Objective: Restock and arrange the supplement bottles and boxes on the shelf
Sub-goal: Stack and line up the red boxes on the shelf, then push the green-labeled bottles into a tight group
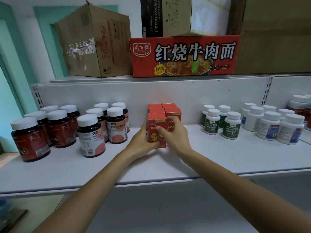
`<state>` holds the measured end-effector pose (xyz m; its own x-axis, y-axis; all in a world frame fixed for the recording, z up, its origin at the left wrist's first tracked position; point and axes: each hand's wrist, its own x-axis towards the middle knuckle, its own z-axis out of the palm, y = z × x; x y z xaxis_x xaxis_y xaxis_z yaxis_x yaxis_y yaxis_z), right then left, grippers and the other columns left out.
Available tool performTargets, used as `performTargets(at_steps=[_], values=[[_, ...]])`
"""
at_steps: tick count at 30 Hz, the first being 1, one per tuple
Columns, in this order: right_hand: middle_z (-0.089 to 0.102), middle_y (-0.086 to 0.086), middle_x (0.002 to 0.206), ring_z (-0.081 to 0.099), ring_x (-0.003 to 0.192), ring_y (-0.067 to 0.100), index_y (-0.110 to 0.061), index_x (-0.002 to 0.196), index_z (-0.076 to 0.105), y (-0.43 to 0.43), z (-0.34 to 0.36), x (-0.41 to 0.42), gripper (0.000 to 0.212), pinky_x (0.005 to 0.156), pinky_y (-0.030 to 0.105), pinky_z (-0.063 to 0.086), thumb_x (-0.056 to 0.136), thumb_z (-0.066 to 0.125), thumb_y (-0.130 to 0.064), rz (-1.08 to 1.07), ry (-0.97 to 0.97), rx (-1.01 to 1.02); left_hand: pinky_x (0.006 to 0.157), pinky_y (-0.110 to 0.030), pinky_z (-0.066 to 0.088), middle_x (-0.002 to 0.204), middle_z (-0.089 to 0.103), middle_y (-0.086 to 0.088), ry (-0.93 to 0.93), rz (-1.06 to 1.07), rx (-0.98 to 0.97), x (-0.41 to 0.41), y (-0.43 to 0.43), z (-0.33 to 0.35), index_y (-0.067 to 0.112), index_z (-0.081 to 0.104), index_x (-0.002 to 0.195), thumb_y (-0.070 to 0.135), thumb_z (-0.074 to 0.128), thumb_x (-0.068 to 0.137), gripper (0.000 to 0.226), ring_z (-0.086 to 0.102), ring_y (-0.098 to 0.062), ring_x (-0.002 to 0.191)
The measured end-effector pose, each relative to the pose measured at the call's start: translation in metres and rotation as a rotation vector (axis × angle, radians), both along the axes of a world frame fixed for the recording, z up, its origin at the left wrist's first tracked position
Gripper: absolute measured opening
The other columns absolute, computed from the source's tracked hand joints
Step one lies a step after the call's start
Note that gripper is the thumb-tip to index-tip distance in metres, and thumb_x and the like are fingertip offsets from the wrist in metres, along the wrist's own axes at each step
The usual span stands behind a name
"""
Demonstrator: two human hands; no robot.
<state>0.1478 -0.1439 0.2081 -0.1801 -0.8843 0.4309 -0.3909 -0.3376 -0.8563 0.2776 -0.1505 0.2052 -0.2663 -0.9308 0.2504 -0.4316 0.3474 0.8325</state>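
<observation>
Both grips are working on one small red box (154,132) at the middle of the shelf (168,165). The left grip (143,140) is wrapping its left side and the right grip (175,135) is pinching its front. It is standing just before matching boxes (165,109) near the back edge. Dark bottles (58,128) and white bottles (269,126) are already standing grouped toward either end, so restocking seems well along, and squaring this box is what looks left.

**Card, plastic and painted metal**

Smooth matt white shelf (151,165), painted metal, it seems. Dark bottles (30,140) gleam, glossy plastic under matt white caps (23,123). White bottles (268,127), duller plastic. Now the red box (154,137): printed card, soft sheen. Above, brown carton (90,44), rough corrugated cardboard, torn tape.
</observation>
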Motion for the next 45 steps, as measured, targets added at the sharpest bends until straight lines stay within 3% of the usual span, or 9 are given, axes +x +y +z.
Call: performTargets(at_steps=[5, 9, 14, 24, 27, 30, 36, 40, 45], values=[[0.059, 0.002, 0.110, 0.057, 0.099, 0.016, -0.013, 0.112, 0.055, -0.001, 0.006, -0.008, 0.032, 0.090, 0.034, 0.047, 0.085, 0.063, -0.029, -0.083, 0.003, -0.067, 0.078, -0.011, 0.045, 0.106, 0.063, 0.013, 0.062, 0.029, 0.027, 0.002, -0.015, -0.004, 0.025, 0.034, 0.133, 0.019, 0.078, 0.073, 0.075, 0.060, 0.002, 0.094], [0.041, 0.005, 0.142, 0.039, 0.130, 0.018, -0.010, 0.141, 0.035, -0.024, 0.019, -0.040, 0.053, 0.108, 0.037, 0.032, 0.097, 0.043, -0.037, -0.086, -0.135, 0.112, 0.076, -0.015, 0.041, 0.105, 0.062, 0.014, 0.093, 0.085, 0.029, -0.005, -0.024, -0.006, 0.028, 0.034, 0.129, 0.021, 0.074, 0.078, 0.065, 0.060, -0.002, 0.096], [0.061, -0.001, 0.120, 0.057, 0.112, 0.020, -0.027, 0.126, 0.049, -0.047, 0.000, -0.033, 0.053, 0.102, 0.044, 0.042, 0.090, 0.027, -0.060, 0.067, -0.147, 0.252, 0.074, -0.013, 0.041, 0.104, 0.061, 0.013, 0.118, 0.079, 0.037, -0.014, -0.029, -0.008, 0.027, 0.035, 0.131, 0.018, 0.074, 0.078, 0.067, 0.059, -0.005, 0.094], [0.059, -0.001, 0.121, 0.055, 0.113, 0.017, -0.022, 0.131, 0.049, -0.048, -0.002, -0.029, 0.037, 0.094, 0.029, 0.040, 0.103, 0.026, -0.030, 0.063, -0.116, 0.178, 0.074, -0.012, 0.043, 0.105, 0.062, 0.011, 0.141, 0.111, 0.068, -0.015, -0.029, -0.007, 0.024, 0.036, 0.132, 0.015, 0.073, 0.077, 0.067, 0.060, -0.006, 0.097], [0.058, 0.002, 0.127, 0.055, 0.119, 0.021, -0.020, 0.132, 0.049, -0.044, -0.001, -0.036, 0.043, 0.101, 0.035, 0.041, 0.093, 0.044, -0.037, 0.062, -0.106, 0.203, 0.090, -0.011, 0.043, 0.136, 0.049, -0.002, 0.070, 0.157, 0.011, -0.011, -0.017, 0.000, 0.017, 0.028, 0.140, 0.020, 0.076, 0.076, 0.080, 0.048, -0.019, 0.125], [0.044, 0.007, 0.144, 0.044, 0.131, 0.023, -0.014, 0.146, 0.032, -0.034, 0.006, -0.051, 0.064, 0.108, 0.036, 0.035, 0.088, 0.056, -0.030, -0.002, -0.081, 0.173, 0.115, -0.037, 0.020, 0.156, 0.015, -0.006, -0.069, 0.347, -0.082, -0.001, 0.003, 0.013, 0.016, 0.013, 0.149, 0.039, 0.073, 0.076, 0.098, 0.016, -0.022, 0.144], [0.058, 0.004, 0.129, 0.051, 0.119, 0.014, -0.011, 0.134, 0.050, -0.011, 0.035, -0.095, 0.049, 0.100, 0.026, 0.040, 0.086, 0.059, -0.009, -0.036, -0.041, -0.060, 0.107, -0.022, 0.018, 0.146, 0.033, -0.007, -0.129, 0.379, -0.589, -0.043, 0.048, 0.047, 0.013, 0.045, 0.133, 0.036, 0.057, 0.076, 0.063, 0.027, -0.019, 0.137], [0.062, 0.001, 0.120, 0.055, 0.111, 0.011, -0.013, 0.127, 0.056, 0.010, 0.045, -0.143, 0.043, 0.095, 0.022, 0.042, 0.085, 0.059, -0.007, -0.061, -0.025, -0.130, 0.104, -0.018, 0.021, 0.141, 0.042, -0.006, -0.112, 0.256, -0.522, -0.110, 0.051, 0.045, 0.012, 0.049, 0.130, 0.021, 0.065, 0.083, 0.051, 0.035, -0.019, 0.133], [0.062, 0.009, 0.117, 0.057, 0.107, 0.019, -0.006, 0.121, 0.056, 0.020, 0.030, -0.212, 0.040, 0.095, 0.025, 0.042, 0.082, 0.061, -0.004, -0.181, -0.006, -0.023, 0.104, -0.027, 0.031, 0.142, 0.044, -0.004, -0.058, 0.196, -0.112, -0.171, 0.035, 0.019, 0.013, 0.045, 0.135, 0.026, 0.061, 0.088, 0.051, 0.041, -0.020, 0.130]])
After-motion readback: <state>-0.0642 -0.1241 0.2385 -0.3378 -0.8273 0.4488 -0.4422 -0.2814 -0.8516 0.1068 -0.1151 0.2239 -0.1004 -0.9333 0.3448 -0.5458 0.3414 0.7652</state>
